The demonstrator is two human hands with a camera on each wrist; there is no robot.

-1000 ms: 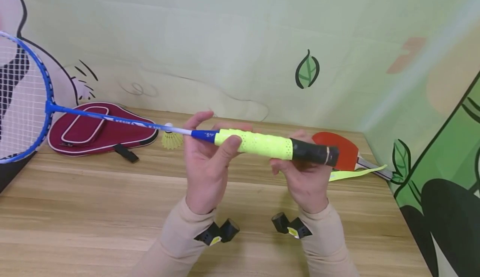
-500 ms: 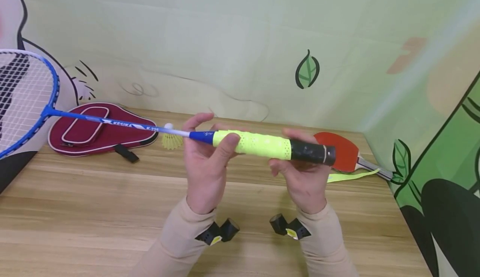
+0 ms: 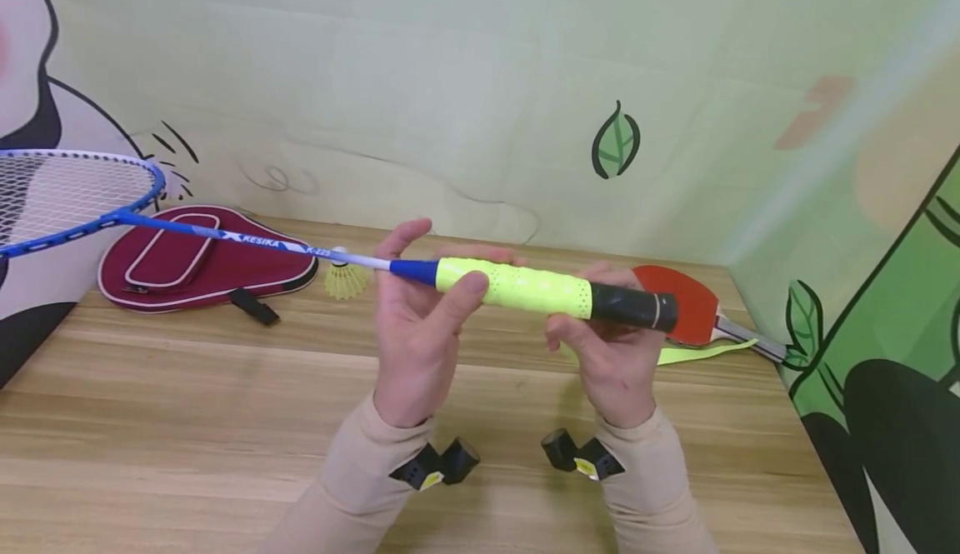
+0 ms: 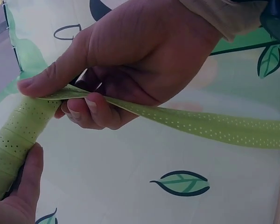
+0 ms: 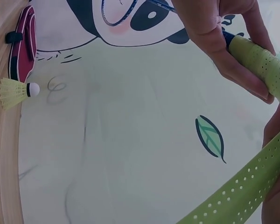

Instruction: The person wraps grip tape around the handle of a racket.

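A blue and white badminton racket (image 3: 277, 243) is held across the front in the head view, its strung head partly cut off at the left. My left hand (image 3: 416, 346) grips its handle near the blue cone, thumb over the neon-yellow perforated overgrip tape (image 3: 525, 287). That tape covers part of the handle; the end toward the butt (image 3: 633, 307) is black. At the wrapping's edge my right hand (image 4: 130, 51) pinches the tape between thumb and fingers in the left wrist view. A loose tape tail (image 4: 200, 126) stretches away from it, also crossing the right wrist view's lower corner.
On the wooden table (image 3: 187, 421) lie a maroon zip case (image 3: 202, 258) and a yellow shuttlecock (image 3: 345, 277). At the right, behind the right hand, lies a red table tennis bat (image 3: 690, 304). A printed cloth wall (image 3: 465, 96) stands behind.
The racket has rolled about its shaft, so its head now looks flatter. The head has come lower and further into view. Both hands stay near the same place.
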